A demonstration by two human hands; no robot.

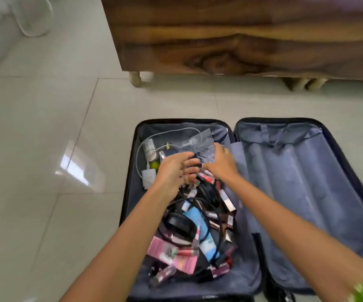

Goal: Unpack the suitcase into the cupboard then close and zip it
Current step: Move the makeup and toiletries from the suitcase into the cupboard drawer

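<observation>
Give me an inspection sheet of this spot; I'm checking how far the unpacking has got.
Surface: pale tiled floor, glare patch on it.
Job's things: suitcase lies open flat; left half heaped with small packets, right half holds nothing seen.
Clutter: plastic bag and a green ball at the far end.
Hands: left hand and right hand reach into the heap; grip unclear from blur.
Cables: white cable with plug; black cables tangled in the heap.
Surroundings: wooden cabinet on short legs beyond.
</observation>
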